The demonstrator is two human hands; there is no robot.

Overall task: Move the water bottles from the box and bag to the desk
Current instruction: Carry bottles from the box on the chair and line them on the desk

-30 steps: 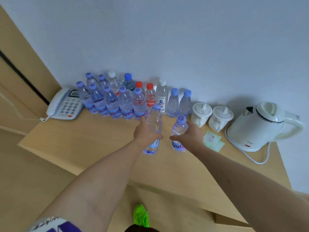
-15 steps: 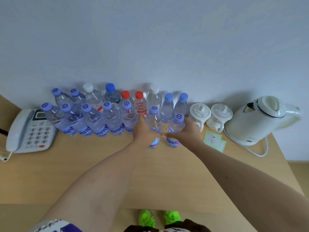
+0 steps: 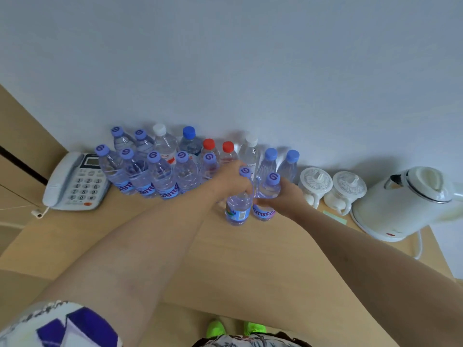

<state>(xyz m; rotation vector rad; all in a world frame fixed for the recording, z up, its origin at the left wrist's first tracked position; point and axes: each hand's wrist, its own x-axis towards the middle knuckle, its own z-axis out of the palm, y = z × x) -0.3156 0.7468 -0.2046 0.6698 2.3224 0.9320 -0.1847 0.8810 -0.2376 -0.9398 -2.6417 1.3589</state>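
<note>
Two clear water bottles with purple caps stand side by side on the wooden desk. My left hand grips the left bottle round its upper body. My right hand grips the right bottle from the right side. Both bottles rest just in front of a row of several bottles that stand along the wall, with purple, blue, red and white caps. The box and the bag are out of view.
A white telephone lies at the desk's left end. Two white lidded cups and a white electric kettle with its cord stand to the right. A green paper lies by the cups. Green shoes show below the desk edge.
Both hands carried their bottles a little further toward the row at the wall, and the bottles now stand close together on the desk. The camera view shifted.
</note>
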